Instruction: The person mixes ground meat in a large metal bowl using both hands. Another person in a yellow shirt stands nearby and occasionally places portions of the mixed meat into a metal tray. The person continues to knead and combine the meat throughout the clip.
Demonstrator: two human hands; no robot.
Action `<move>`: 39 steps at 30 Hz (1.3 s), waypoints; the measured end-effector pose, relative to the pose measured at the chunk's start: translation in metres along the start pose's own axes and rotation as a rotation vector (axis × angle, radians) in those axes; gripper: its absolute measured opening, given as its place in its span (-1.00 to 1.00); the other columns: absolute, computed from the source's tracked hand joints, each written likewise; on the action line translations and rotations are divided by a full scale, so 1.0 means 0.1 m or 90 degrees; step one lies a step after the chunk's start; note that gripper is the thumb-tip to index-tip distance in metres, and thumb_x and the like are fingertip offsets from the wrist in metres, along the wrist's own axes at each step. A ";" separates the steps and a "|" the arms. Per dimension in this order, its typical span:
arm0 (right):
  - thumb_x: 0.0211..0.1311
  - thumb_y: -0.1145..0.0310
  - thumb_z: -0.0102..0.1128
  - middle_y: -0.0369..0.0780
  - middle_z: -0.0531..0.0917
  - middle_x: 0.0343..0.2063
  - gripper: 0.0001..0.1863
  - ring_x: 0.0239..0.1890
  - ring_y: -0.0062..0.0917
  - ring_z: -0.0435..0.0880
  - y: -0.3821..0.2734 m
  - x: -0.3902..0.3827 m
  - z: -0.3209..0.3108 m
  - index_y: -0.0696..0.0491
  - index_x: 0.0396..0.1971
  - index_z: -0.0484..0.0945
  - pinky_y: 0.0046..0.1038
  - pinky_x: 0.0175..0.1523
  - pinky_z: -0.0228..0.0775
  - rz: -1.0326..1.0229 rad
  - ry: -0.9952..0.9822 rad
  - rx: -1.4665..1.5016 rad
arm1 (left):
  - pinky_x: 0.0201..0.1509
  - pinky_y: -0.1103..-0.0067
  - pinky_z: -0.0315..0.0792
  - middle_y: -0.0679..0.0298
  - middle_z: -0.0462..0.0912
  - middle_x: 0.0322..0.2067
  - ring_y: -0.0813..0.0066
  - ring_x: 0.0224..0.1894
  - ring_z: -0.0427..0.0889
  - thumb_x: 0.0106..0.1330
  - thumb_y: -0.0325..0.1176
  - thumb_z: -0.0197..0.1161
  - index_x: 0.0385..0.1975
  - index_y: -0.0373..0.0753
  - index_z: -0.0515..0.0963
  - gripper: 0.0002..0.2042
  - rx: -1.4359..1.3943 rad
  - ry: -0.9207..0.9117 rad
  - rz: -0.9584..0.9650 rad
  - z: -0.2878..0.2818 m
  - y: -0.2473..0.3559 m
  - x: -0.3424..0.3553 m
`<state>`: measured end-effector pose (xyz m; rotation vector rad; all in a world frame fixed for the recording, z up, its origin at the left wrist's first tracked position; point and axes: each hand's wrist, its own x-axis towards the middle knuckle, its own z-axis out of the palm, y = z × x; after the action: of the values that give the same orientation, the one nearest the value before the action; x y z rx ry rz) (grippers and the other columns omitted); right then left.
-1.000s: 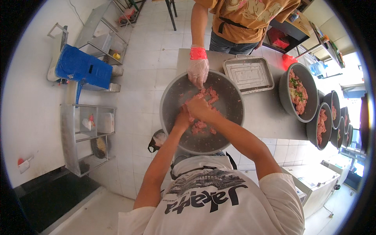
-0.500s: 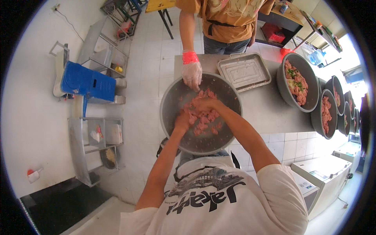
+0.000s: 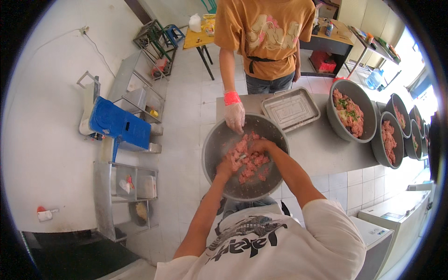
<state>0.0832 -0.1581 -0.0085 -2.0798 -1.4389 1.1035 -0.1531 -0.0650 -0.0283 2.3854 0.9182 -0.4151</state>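
A large grey round bowl (image 3: 215, 181) in front of me holds loose clumps of pink minced meat (image 3: 252, 163). My left hand (image 3: 226, 166) is in the left part of the meat, its fingers curled into it and partly hidden. My right hand (image 3: 261, 147) grips meat on the right side, fingertips buried. A small pale streak (image 3: 241, 157) shows in the meat between them; I cannot tell what it is. At the bowl's far left rim hangs a co-worker's gloved hand (image 3: 235, 116) with a red band at the wrist.
The bowl overlaps the left end of a steel table (image 3: 322, 154). A metal tray (image 3: 291, 108) lies behind it. Several grey tubs of meat, the nearest a big tub (image 3: 332, 119), line the right. The co-worker (image 3: 266, 42) stands across the table. White chest freezers (image 3: 396, 210) stand at right.
My view has tilted up, so the scene sits lower and slightly right. My hands have drawn a little apart within the meat. The co-worker's gloved hand stays at the rim.
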 end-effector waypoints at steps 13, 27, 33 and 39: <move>0.17 0.24 0.23 0.04 0.73 -0.37 -0.69 -0.25 -0.07 0.78 -0.90 -0.32 0.52 0.22 -0.31 0.68 -0.06 -0.20 0.62 -0.028 0.144 -0.337 | 0.28 0.15 0.45 -0.04 0.38 0.29 -0.15 0.26 0.47 0.21 -0.11 0.40 0.42 -0.15 0.05 -0.16 -0.121 -0.015 -0.023 0.01 -0.01 -0.06; 0.07 0.16 0.36 -0.01 0.76 -0.39 -0.67 -0.28 -0.23 0.79 -0.07 -0.24 0.14 0.15 -0.34 0.76 -0.23 -0.13 0.59 0.063 0.286 0.077 | 0.18 0.08 0.51 -0.03 0.19 0.43 -0.02 0.26 0.52 0.10 0.04 0.50 0.45 -0.14 0.02 -0.01 -0.112 -0.020 -0.076 -0.18 0.21 -0.16; 0.21 0.14 0.23 0.06 0.73 -0.41 -0.64 -0.24 -0.02 0.76 -0.95 -0.95 -0.02 0.17 -0.40 0.73 -0.04 -0.13 0.61 0.117 0.167 -0.227 | 0.16 0.15 0.54 0.06 0.31 0.39 0.03 0.25 0.54 0.07 -0.06 0.53 0.46 0.04 0.11 -0.05 0.054 -0.103 -0.070 -0.36 0.27 -0.23; 0.18 0.33 0.18 -0.04 0.77 -0.33 -0.77 -0.25 -0.15 0.80 -1.31 -0.91 0.04 0.14 -0.34 0.73 -0.14 -0.21 0.66 0.045 0.116 -0.282 | 0.09 0.19 0.58 -0.05 0.43 0.22 -0.06 0.15 0.59 0.12 -0.31 0.47 0.44 -0.08 0.16 -0.15 0.050 0.004 0.158 -0.58 0.23 -0.38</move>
<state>-0.0154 -0.1881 0.1136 -2.4702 -1.6409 0.6334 -0.1591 -0.0650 0.0442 2.5337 0.6078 -0.3538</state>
